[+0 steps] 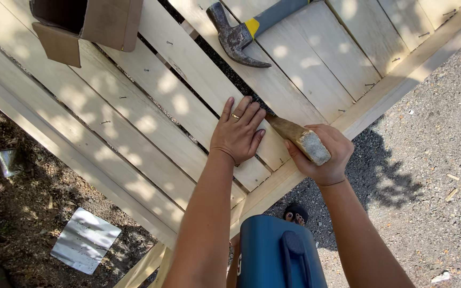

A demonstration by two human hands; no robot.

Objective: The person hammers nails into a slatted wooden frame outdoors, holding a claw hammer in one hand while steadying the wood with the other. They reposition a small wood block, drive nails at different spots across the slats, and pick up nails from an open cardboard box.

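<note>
Pallet frame point(188, 101): pale wooden slats nailed across a border rail, running diagonally from near left to far right, dappled with leaf shadow; dark gaps show between the slats.
Ground: bare soil on the left, grey gravel point(433, 160) on the right.
Blue container point(278, 256): hard plastic with a handle, at the near edge between the two forearms.
Cardboard box point(100, 21): open, flap hanging, resting on the slats at the far left.
Metal sheet point(85, 241): shiny, creased, lying on the soil at near left; a smaller shiny scrap point(6, 161) lies further left.
Claw hammer point(241, 34): rusty head, yellow and grey handle, lying untouched on the slats at the far centre, well apart from both hands.
Left hand point(237, 136): flat, fingers spread, palm pressing a slat near the frame's corner; it grips nothing; a ring on one finger.
Right hand point(324, 154): curled closed around a wooden handle point(300, 140), just right of the left hand; the handle's worn butt end points near, and its far end reaches under the left fingertips, its head hidden.
</note>
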